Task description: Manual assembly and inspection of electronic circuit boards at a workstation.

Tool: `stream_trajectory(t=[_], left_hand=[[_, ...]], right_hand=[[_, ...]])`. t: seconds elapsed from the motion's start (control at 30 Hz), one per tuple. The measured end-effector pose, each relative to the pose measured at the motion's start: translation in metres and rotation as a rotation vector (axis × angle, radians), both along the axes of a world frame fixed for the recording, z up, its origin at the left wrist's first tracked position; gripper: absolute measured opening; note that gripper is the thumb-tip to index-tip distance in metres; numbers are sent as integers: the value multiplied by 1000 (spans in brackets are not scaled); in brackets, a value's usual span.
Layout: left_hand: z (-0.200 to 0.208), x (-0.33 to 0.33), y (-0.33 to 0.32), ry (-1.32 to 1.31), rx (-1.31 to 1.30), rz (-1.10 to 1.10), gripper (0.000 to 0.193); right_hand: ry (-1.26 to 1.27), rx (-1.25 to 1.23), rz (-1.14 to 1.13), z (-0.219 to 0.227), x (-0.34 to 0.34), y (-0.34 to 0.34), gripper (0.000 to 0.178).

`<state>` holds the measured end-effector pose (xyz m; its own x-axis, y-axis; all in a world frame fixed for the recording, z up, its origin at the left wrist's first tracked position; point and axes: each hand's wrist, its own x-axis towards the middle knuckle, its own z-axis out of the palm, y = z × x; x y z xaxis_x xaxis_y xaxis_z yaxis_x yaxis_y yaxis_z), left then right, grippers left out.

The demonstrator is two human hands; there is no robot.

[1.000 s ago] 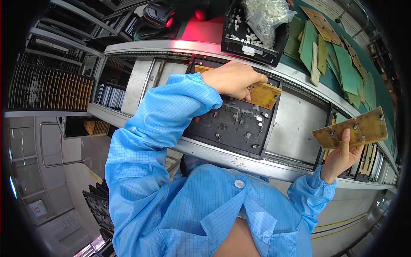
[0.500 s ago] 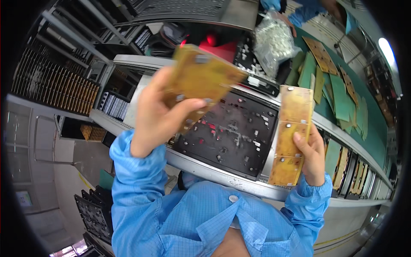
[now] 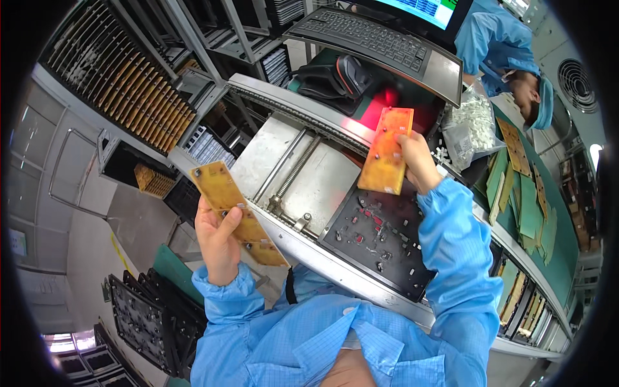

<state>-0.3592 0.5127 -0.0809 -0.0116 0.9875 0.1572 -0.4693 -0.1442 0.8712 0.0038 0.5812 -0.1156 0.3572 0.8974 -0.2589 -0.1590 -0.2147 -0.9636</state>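
Note:
My left hand (image 3: 218,246) is closed on a long amber circuit board (image 3: 213,184), thumb on its face and fingers behind. That board hangs tilted at the left, near the edge of the metal conveyor. My right hand (image 3: 416,161) grips a second amber circuit board (image 3: 382,162) by its right edge. Red light falls on this board's upper part. Below it lies a black tray (image 3: 348,240) with many small loose parts scattered on it. A black scanner (image 3: 353,77) rests on the far side of the conveyor rail.
A keyboard (image 3: 374,40) sits on a shelf beneath a screen (image 3: 412,8). A bag of white parts (image 3: 467,126) stands at the right, beside green and brown boards (image 3: 525,193). Racks of boards (image 3: 138,93) are at the left. A person in blue (image 3: 493,39) is at the far right.
My view has turned to the right. The left-hand board has swung lower and away to the left. My right hand has carried its board forward into the red light.

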Motion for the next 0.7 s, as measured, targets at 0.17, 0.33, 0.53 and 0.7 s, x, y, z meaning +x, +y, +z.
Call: stream_trajectory(t=[0.17, 0.33, 0.53, 0.7], left_hand=[[-13, -15, -1, 2, -49, 14, 52], [-17, -14, 4, -14, -97, -10, 53], [-23, -21, 4, 49, -95, -47, 57], [-28, -21, 3, 51, -91, -61, 58]], right_hand=[[-120, 144, -122, -43, 15, 64, 26], [-333, 161, -240, -67, 42, 103, 30], [-583, 68, -310, -45, 32, 121, 33], [-600, 33, -378, -33, 24, 137, 40]])
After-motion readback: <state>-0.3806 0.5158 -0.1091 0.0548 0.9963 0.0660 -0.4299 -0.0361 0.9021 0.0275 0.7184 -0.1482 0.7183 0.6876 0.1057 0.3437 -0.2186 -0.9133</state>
